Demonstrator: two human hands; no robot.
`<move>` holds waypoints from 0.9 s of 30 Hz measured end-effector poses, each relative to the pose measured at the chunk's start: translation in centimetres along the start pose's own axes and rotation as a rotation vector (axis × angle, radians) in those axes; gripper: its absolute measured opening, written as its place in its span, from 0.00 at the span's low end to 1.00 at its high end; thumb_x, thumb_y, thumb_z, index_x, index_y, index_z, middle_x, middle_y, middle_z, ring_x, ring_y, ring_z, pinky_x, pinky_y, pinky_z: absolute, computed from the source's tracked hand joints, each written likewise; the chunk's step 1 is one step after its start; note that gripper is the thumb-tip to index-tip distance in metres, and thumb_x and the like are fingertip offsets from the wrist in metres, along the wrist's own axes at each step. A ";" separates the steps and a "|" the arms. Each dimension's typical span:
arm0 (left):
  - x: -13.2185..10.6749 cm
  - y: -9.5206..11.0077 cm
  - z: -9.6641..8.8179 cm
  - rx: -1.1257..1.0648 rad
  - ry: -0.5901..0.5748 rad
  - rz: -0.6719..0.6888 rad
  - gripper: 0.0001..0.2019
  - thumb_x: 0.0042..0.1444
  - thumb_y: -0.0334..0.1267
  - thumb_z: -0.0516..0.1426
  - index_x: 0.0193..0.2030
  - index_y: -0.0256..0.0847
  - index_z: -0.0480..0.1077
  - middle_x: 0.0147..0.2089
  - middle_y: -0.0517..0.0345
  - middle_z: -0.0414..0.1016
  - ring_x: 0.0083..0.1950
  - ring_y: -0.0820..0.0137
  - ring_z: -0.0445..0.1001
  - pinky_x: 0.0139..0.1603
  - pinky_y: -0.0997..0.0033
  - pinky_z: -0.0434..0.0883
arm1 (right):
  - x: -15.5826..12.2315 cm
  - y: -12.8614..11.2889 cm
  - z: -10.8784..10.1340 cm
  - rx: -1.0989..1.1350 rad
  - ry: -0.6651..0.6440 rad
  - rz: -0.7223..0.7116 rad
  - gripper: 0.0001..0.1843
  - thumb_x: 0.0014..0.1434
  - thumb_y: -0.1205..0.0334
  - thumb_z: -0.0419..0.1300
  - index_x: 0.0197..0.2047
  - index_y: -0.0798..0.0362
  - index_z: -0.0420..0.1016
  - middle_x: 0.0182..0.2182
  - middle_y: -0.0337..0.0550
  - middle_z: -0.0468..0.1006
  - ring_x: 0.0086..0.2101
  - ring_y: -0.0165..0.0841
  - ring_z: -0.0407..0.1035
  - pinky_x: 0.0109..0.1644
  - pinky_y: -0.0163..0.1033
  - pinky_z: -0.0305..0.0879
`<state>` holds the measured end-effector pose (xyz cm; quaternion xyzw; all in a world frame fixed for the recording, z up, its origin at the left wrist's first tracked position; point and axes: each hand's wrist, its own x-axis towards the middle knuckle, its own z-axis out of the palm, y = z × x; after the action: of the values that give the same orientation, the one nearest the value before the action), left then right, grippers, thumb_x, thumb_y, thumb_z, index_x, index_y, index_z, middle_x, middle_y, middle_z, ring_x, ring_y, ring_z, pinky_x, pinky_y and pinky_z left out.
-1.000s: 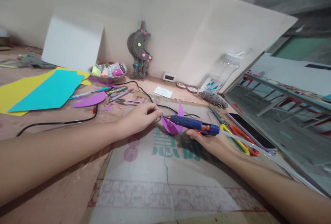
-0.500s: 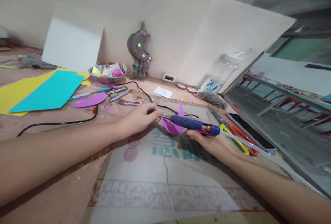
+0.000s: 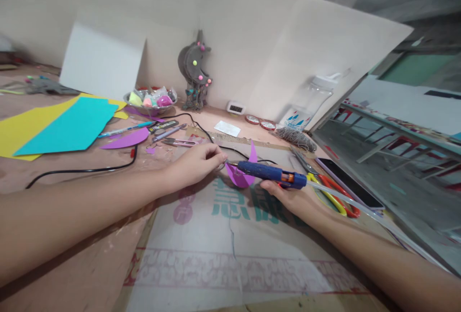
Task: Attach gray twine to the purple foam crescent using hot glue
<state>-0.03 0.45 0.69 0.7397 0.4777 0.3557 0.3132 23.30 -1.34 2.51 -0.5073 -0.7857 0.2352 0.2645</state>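
A blue hot glue gun point(image 3: 266, 172) is in my right hand point(image 3: 288, 197), its nozzle pointing left and a clear glue stick trailing from its back. The nozzle tip meets the left point of a purple paper crescent point(image 3: 239, 177). At that same point my left hand point(image 3: 207, 161) pinches the crescent between thumb and fingers. A bit of something thin and grey shows by the fingertips, too small to make out. Beneath both hands lies a printed board point(image 3: 201, 249) with green and red markings.
Scissors point(image 3: 331, 192), a phone point(image 3: 349, 182) and grey yarn point(image 3: 295, 138) lie at the right. A black cord point(image 3: 86, 170) crosses the table. Blue card point(image 3: 68, 129), pens point(image 3: 169, 132) and a bowl point(image 3: 151, 109) of clay lie left. A decorated grey moon point(image 3: 194, 69) leans on the wall.
The view has shifted very slightly. Both hands, the glue gun and the purple crescent stay in nearly the same place.
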 end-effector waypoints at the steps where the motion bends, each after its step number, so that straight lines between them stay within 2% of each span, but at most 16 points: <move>1: 0.0 0.0 0.0 0.005 -0.002 -0.001 0.13 0.57 0.42 0.49 0.25 0.39 0.64 0.26 0.61 0.67 0.30 0.70 0.66 0.31 0.72 0.61 | 0.0 0.0 0.0 0.004 0.000 0.001 0.16 0.52 0.46 0.57 0.34 0.50 0.72 0.30 0.41 0.78 0.32 0.40 0.73 0.38 0.42 0.71; 7: -0.1 0.1 -0.1 0.000 -0.011 0.005 0.13 0.58 0.41 0.49 0.25 0.39 0.63 0.27 0.60 0.67 0.30 0.70 0.66 0.32 0.72 0.61 | -0.1 0.0 0.1 -0.061 0.020 0.024 0.16 0.53 0.45 0.56 0.28 0.50 0.70 0.25 0.41 0.76 0.30 0.39 0.71 0.33 0.40 0.71; 13: -0.1 0.0 0.0 -0.004 0.001 0.008 0.13 0.57 0.42 0.49 0.25 0.39 0.63 0.27 0.60 0.67 0.31 0.70 0.66 0.32 0.72 0.60 | 0.0 0.3 0.2 -0.023 0.012 0.026 0.15 0.53 0.48 0.57 0.34 0.51 0.73 0.29 0.40 0.78 0.31 0.37 0.73 0.34 0.37 0.71; 21: 0.1 -0.4 0.2 -0.026 0.013 0.013 0.13 0.56 0.42 0.49 0.25 0.39 0.64 0.26 0.62 0.67 0.29 0.71 0.65 0.30 0.73 0.60 | 0.2 1.3 0.2 -0.020 0.024 0.008 0.18 0.50 0.43 0.58 0.29 0.51 0.74 0.23 0.41 0.76 0.26 0.38 0.72 0.29 0.40 0.71; 27: 0.0 -0.2 0.1 -0.012 0.008 0.017 0.13 0.56 0.43 0.49 0.25 0.39 0.64 0.27 0.61 0.66 0.30 0.70 0.66 0.31 0.72 0.60 | 0.2 1.4 0.2 -0.002 0.011 -0.015 0.18 0.51 0.43 0.58 0.33 0.49 0.75 0.28 0.40 0.78 0.29 0.38 0.73 0.31 0.39 0.72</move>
<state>0.00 0.55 0.49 0.7405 0.4705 0.3641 0.3127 23.98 -0.65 1.50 -0.5028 -0.7884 0.2295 0.2699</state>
